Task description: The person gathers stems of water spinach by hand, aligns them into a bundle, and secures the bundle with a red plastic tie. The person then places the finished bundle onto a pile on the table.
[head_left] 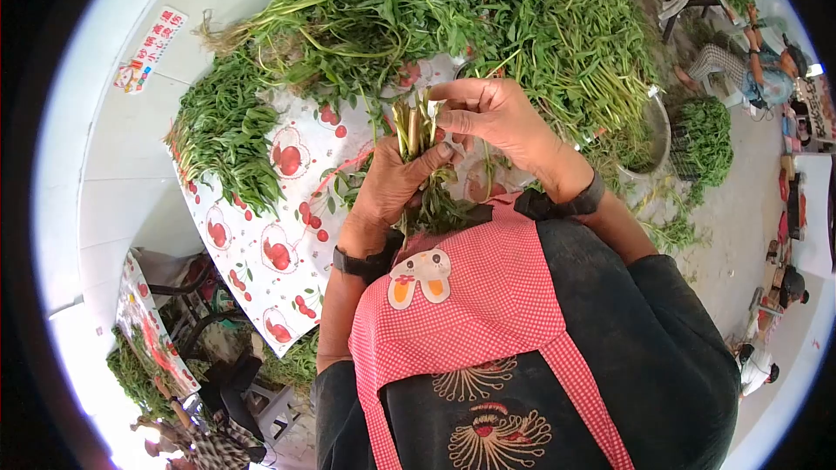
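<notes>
My left hand [394,184] is wrapped round a bundle of leafy green stems [407,126]. The pale stem ends stick up above the fist, and dark leaves hang below it, close to the apron. At the top right of the bundle, the thumb and forefinger of my right hand [501,122] pinch at the stem ends; a small whitish bit shows between them. A large heap of loose leafy greens [348,22] covers the far part of the table. To the left lies a pile of laid-together greens [222,135].
A white tablecloth with red fruit prints [292,248] covers the table. At the right, a round tub [657,135] stands by a dark crate of greens [704,139]. Other people work at the far right [762,78] and lower left [213,444]. Scattered greens lie on the floor.
</notes>
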`<action>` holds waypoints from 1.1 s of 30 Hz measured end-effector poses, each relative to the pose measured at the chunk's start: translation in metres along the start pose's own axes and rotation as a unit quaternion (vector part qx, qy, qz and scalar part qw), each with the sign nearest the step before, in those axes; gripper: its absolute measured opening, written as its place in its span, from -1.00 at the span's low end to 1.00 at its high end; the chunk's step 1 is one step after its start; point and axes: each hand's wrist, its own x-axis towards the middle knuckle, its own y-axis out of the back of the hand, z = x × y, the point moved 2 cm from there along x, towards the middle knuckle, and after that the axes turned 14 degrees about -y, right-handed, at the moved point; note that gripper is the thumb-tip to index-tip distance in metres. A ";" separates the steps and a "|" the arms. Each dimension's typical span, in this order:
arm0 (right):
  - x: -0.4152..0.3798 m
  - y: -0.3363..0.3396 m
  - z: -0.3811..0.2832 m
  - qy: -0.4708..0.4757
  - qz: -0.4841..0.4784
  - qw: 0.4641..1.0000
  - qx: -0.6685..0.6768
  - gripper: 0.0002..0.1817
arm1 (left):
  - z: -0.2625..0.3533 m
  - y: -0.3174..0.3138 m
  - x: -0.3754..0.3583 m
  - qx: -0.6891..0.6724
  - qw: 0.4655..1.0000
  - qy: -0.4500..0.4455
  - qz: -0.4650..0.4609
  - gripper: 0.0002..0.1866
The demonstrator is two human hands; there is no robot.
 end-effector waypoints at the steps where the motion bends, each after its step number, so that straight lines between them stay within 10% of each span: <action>1: 0.002 0.000 0.000 -0.010 -0.026 0.999 0.026 -0.72 | -0.001 0.000 0.000 -0.009 1.000 0.005 -0.011 -0.71; 16: 0.001 -0.010 -0.001 0.118 0.142 0.956 -0.227 -0.76 | -0.008 -0.005 0.008 -0.016 0.999 -0.028 0.002 -0.74; 33: 0.021 -0.005 0.011 0.072 0.087 0.983 -0.147 -0.72 | -0.011 -0.008 0.011 -0.025 0.995 -0.018 0.098 -0.85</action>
